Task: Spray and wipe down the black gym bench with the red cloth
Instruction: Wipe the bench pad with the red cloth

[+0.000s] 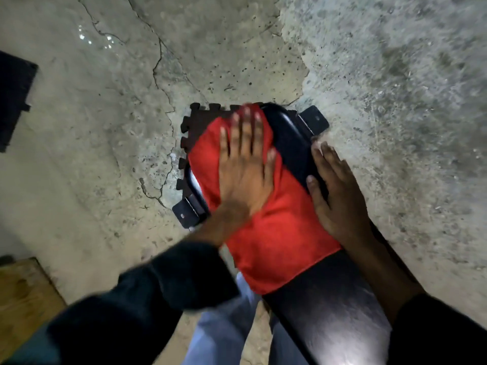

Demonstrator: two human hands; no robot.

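The left hand (243,164) lies flat on the red cloth (271,233), fingers straight and slightly spread, palm pressing the cloth onto the black bench (329,312). The fingertips reach almost to the far end of the pad and look blurred. The right hand (336,196) rests at the right edge of the bench, fingers straight, thumb on top of the pad just beside the cloth and the other fingers down over the side (how far they wrap under cannot be told). Neither hand curls round anything.

The cloth covers most of the far half of the pad, leaving a dark strip bare along the right edge and the glossy near part uncovered. The bench runs from the bottom right up toward the middle, its near end cut off by the frame. Its black metal foot (315,119) sticks out on both sides at the far end, standing on a black puzzle-edged mat (195,119) that the pad and cloth mostly hide. Around it is a cracked concrete floor (131,101). Dark sleeves (158,299) cover both forearms, and pale trousers (224,333) show below, blurred. A wooden board (23,299) is cut off at the lower left.
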